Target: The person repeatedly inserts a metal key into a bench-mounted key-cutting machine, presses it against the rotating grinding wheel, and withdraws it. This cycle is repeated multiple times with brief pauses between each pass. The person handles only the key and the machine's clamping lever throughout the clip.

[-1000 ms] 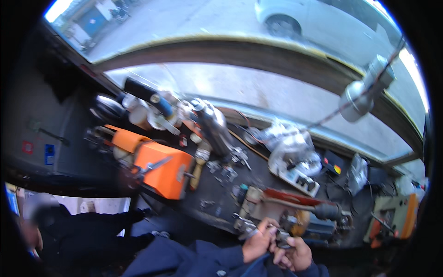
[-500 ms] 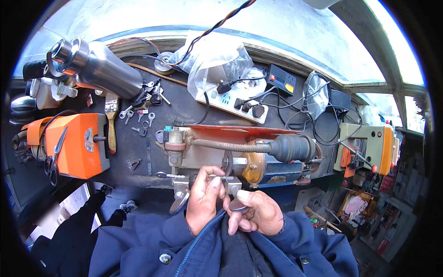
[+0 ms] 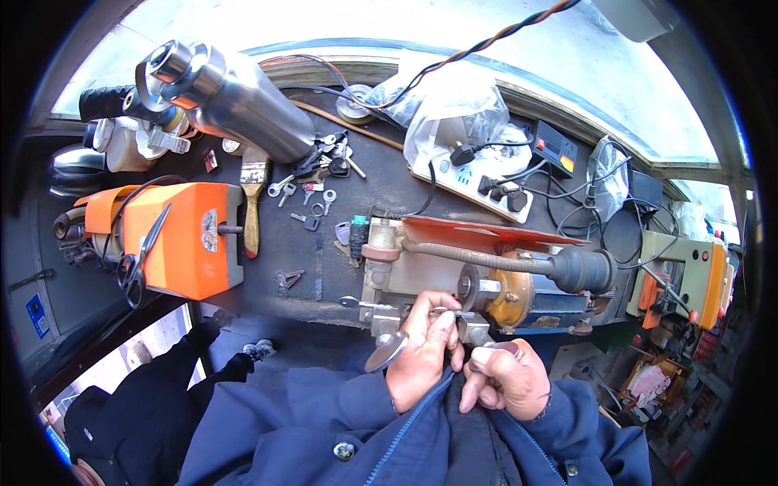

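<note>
My left hand (image 3: 417,356) is closed at the key-cutting machine (image 3: 462,255), thumb and forefinger pinching a thin metal piece, likely a key (image 3: 446,312), at the right vise (image 3: 474,328). My right hand (image 3: 510,381) is curled round the round metal knob (image 3: 504,350) below that vise. Beside my left hand is the left vise (image 3: 385,322) with its disc knob (image 3: 386,350); a key (image 3: 350,301) sticks out from it. The cutter wheel (image 3: 468,285) is just above my hands, beside a yellow housing.
An orange machine (image 3: 174,243) with scissors, a brush (image 3: 253,211), loose keys (image 3: 312,219), a steel bottle (image 3: 251,105) and a power strip (image 3: 502,202) crowd the bench. A second machine (image 3: 673,267) stands right. A person in dark clothing (image 3: 146,397) is at lower left.
The view has steadied from a tilted, blurred angle, and the bench has since shifted rightward in it. My right hand's fingers have curled more tightly at the knob; my left still pinches at the vise.
</note>
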A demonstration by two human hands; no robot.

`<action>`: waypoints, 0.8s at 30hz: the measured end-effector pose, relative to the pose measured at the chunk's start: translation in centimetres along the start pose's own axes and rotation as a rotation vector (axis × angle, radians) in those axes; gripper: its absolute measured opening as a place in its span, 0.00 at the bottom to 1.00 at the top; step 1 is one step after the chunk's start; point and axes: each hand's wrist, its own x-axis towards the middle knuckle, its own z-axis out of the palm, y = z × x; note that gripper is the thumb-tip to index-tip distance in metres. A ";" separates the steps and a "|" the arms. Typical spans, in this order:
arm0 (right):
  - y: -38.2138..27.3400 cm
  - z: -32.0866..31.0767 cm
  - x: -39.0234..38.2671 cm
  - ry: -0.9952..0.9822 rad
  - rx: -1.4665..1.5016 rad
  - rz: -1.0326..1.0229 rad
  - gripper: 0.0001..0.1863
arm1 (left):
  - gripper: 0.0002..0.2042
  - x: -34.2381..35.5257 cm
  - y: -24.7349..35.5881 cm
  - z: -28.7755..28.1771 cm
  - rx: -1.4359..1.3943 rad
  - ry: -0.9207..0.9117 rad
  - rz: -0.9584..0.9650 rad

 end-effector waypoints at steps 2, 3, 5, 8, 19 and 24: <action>0.0 0.1 0.0 0.005 0.013 0.012 0.17 | 0.08 0.0 -0.1 -0.1 0.001 -0.003 -0.009; -0.2 0.2 0.0 0.004 0.020 0.015 0.17 | 0.08 0.0 -0.2 -0.2 -0.001 -0.007 -0.010; -0.6 0.5 -0.1 0.016 -0.059 0.001 0.16 | 0.08 0.1 -0.3 -0.4 -0.005 -0.023 -0.016; -1.7 0.5 -0.4 0.058 -0.260 -0.002 0.15 | 0.08 0.1 -0.3 -0.5 -0.017 -0.044 -0.041; -2.3 -1.3 0.0 -0.020 -0.996 -0.431 0.12 | 0.07 0.4 -0.1 -0.4 0.077 -0.049 0.041; -2.2 -1.2 0.0 0.012 -0.968 -0.475 0.15 | 0.07 0.2 0.1 -0.1 -0.021 -0.016 0.001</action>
